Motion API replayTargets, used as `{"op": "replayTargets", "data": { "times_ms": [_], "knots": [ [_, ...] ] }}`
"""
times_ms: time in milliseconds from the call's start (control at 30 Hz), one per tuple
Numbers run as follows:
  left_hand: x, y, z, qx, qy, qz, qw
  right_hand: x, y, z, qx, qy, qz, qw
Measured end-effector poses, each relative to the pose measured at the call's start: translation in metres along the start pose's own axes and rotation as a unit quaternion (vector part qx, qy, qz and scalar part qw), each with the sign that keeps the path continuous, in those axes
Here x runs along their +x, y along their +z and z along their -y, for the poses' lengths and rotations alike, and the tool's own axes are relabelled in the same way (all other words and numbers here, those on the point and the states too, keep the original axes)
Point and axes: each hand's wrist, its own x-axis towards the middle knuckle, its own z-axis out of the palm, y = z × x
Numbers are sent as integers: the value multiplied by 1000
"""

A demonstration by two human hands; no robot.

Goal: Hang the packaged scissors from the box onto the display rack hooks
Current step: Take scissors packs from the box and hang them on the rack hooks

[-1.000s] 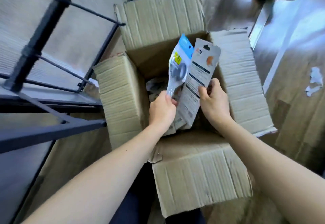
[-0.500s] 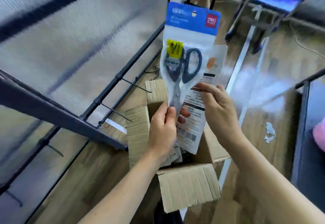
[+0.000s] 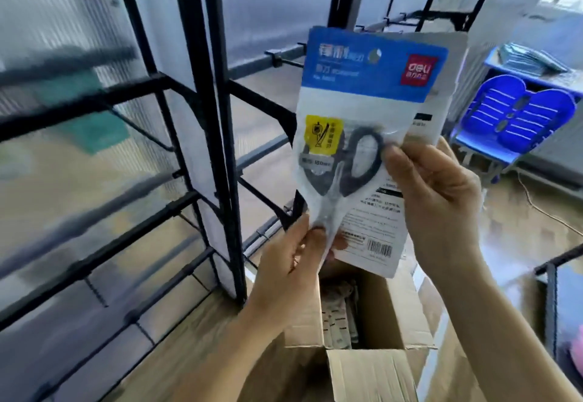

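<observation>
Two scissors packages are held up together in front of the black display rack (image 3: pixel 220 136). The front scissors package (image 3: pixel 356 111) has a blue header, a yellow sticker and dark-handled scissors inside. The second package (image 3: pixel 375 231) sits behind it, showing its white printed back with a barcode. My left hand (image 3: pixel 293 269) pinches the bottom tip of the front package. My right hand (image 3: pixel 438 199) grips both packages at their right edge. Rack hooks (image 3: pixel 284 56) stick out behind the packages. The open cardboard box (image 3: pixel 388 310) lies below, with more packages inside.
The rack's black bars and translucent panels fill the left side. A blue plastic chair (image 3: pixel 517 117) and a blue table stand at the right. Another dark frame (image 3: pixel 555 275) is at the right edge. The floor is wood-patterned.
Both hands have lifted the two packages from the box up to rack height. The view has tilted up from the box toward the rack and hooks.
</observation>
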Motion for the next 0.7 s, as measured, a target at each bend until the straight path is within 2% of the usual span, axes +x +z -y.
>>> {"op": "replayTargets", "data": {
  "times_ms": [200, 400, 567, 700],
  "knots": [
    [-11, -56, -62, 46, 74, -122, 989, 0, 53, 58, 91, -32, 48, 994],
    [-13, -105, -98, 77, 132, -192, 969, 19, 104, 96, 146, -47, 99, 983],
    [-17, -142, -129, 81, 173, -305, 933, 33, 151, 119, 184, -70, 193, 961],
    [-30, -174, -142, 97, 168, -408, 892, 35, 187, 136, 191, -81, 285, 936]
  ]
}}
